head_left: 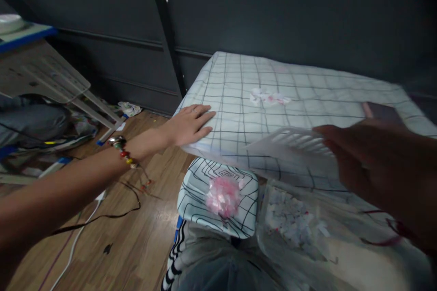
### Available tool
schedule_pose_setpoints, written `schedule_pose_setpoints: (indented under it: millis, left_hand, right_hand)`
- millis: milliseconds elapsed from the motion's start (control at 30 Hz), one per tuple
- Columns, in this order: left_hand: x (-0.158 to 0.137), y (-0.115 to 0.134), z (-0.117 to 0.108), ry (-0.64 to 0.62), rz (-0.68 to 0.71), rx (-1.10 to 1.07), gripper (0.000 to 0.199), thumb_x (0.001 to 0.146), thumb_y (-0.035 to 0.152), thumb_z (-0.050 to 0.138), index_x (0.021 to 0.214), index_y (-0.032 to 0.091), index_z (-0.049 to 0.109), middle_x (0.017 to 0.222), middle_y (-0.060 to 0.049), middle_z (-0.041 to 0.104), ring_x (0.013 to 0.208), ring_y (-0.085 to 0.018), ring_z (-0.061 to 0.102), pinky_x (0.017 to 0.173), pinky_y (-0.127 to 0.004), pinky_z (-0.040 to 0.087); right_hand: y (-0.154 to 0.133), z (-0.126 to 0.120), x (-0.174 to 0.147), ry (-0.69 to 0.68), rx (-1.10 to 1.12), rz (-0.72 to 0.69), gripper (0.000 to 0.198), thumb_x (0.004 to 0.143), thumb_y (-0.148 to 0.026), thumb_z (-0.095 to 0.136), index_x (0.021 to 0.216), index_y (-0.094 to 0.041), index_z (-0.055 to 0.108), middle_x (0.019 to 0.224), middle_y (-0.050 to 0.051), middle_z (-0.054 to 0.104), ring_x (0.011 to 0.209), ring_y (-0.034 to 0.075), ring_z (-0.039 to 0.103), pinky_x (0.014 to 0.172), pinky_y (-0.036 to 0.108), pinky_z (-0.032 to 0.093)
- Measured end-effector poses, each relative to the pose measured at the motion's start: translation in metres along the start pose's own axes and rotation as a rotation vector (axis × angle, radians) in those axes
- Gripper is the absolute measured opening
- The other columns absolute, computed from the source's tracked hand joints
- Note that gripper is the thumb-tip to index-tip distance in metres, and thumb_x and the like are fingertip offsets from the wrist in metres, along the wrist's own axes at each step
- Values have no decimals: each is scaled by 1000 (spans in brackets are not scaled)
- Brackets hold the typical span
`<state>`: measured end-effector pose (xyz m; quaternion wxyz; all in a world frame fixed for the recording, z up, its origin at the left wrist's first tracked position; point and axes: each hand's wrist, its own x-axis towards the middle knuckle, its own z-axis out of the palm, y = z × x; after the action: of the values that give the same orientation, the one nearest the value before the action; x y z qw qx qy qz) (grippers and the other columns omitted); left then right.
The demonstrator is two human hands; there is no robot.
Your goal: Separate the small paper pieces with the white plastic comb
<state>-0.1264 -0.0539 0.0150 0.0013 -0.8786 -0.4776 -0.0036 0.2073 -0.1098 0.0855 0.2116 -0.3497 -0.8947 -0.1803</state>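
My left hand [193, 125] lies flat on the left edge of a table with a white checked cloth [232, 118], its fingers spread. A beaded bracelet [124, 153] hangs at that wrist. In my right hand [362, 163] is a white slotted plastic tray [297, 143], tilted over the front of the table and blurred. A small crumpled heap of white and pink scraps [269, 97] rests on the cloth beyond it. Below the table edge, a bunch of pink and white scraps [223, 196] sits on a patterned stool seat [198, 182].
A clear plastic bin [262, 232] with pale scraps stands at the lower right, near my legs. A dark flat object [385, 112] lies on the cloth behind my right hand. Cables [77, 245] cross the wooden floor at left, near a desk [54, 68]. A dark wall rises behind.
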Motion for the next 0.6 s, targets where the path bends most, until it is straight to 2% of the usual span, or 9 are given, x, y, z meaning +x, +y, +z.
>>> schedule_pose_setpoints:
  millis: [67, 167, 267, 400, 600]
  left_hand:
    - [9, -1, -10, -50, 36, 33, 50, 93, 44, 31, 131, 12, 42, 132, -13, 44, 121, -29, 41, 103, -41, 28]
    - [29, -1, -23, -78, -10, 100, 47, 94, 45, 29, 119, 13, 53, 115, -13, 53, 105, -28, 52, 93, -39, 37]
    - [56, 0, -26, -56, -126, 121, 48, 97, 42, 24, 113, 10, 55, 102, -14, 58, 92, -27, 57, 83, -37, 43]
    - [95, -3, -16, 33, -222, 63, 42, 97, 39, 28, 113, 12, 56, 104, -14, 58, 94, -26, 57, 82, -35, 43]
    - [148, -6, -6, 133, -340, 22, 39, 98, 33, 28, 110, 13, 58, 101, -12, 57, 95, -24, 57, 78, -33, 45]
  right_hand:
    - [4, 1, 14, 71, -116, -103, 18, 85, -11, 45, 90, -13, 62, 59, 3, 52, 58, 14, 43, 52, 30, 30]
    - [23, 8, 28, 72, -202, -62, 20, 83, -9, 43, 87, -12, 63, 59, 3, 55, 59, 15, 47, 55, 28, 35]
    - [48, 17, 39, 81, -199, -14, 27, 82, -6, 41, 95, -12, 64, 71, 5, 63, 70, 17, 55, 66, 28, 42]
    - [81, 37, 50, 59, -144, 71, 32, 81, -7, 40, 102, -12, 64, 81, 7, 66, 77, 19, 57, 72, 30, 43]
    - [122, 70, 64, 131, -143, 157, 40, 77, -3, 38, 107, -12, 63, 82, 8, 65, 79, 19, 55, 72, 32, 38]
